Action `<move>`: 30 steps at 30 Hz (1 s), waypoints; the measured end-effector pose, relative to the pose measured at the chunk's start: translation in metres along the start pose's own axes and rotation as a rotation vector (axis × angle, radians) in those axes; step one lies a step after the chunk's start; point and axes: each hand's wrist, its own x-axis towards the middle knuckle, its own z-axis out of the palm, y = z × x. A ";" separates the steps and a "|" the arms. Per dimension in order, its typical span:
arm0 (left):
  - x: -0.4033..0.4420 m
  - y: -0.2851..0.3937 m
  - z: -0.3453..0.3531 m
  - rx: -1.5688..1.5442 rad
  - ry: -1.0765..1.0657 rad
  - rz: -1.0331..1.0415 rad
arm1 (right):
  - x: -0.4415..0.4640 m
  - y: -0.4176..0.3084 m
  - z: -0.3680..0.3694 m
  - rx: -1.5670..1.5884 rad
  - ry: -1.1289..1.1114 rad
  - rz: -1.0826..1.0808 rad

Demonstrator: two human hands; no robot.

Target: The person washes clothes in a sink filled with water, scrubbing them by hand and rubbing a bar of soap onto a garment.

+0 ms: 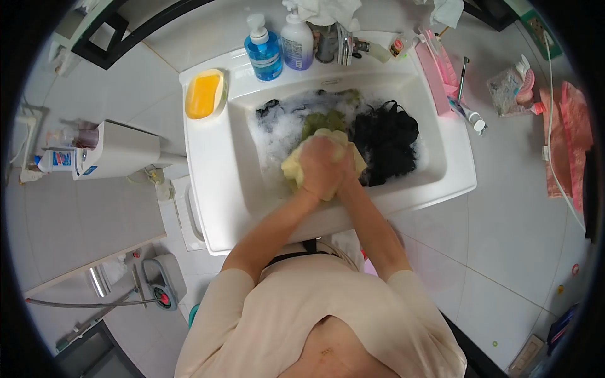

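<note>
Both of my hands meet over the white sink (242, 189), closed on a yellow cloth (293, 167). My left hand (323, 165) is blurred and lies over the cloth; my right hand (346, 170) presses against it from the side, largely hidden. Which fingers hold which part cannot be made out. Just beyond the hands, a green cloth (324, 121) lies in the foamy water. Black fabric (387, 142) is heaped to the right of the hands in the basin, and more dark cloth (271, 108) shows through the suds at the back.
An orange soap bar (205, 96) rests in a dish at the left rim. Behind the basin stand a blue bottle (263, 53), a white pump bottle (297, 44) and the faucet (345, 45). A pink holder (435, 72) and a tube (471, 118) are on the right rim.
</note>
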 end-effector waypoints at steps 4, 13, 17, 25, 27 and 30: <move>0.014 -0.044 0.003 -0.301 0.020 -0.427 | -0.035 -0.019 0.051 -0.050 0.393 0.161; 0.010 -0.074 0.011 -0.469 0.030 -0.691 | 0.011 0.012 -0.016 -0.592 0.021 -0.129; 0.007 -0.085 -0.005 -0.857 0.013 -0.731 | -0.032 -0.069 0.034 0.190 0.115 0.210; -0.009 0.052 0.035 -0.163 -0.123 -0.112 | 0.043 -0.020 -0.054 0.080 -0.196 -0.042; -0.009 0.055 0.043 0.049 -0.086 -0.042 | 0.046 -0.018 -0.061 0.101 -0.197 -0.053; 0.008 -0.001 0.057 0.039 0.041 -0.316 | 0.004 -0.051 -0.012 -0.084 0.221 0.198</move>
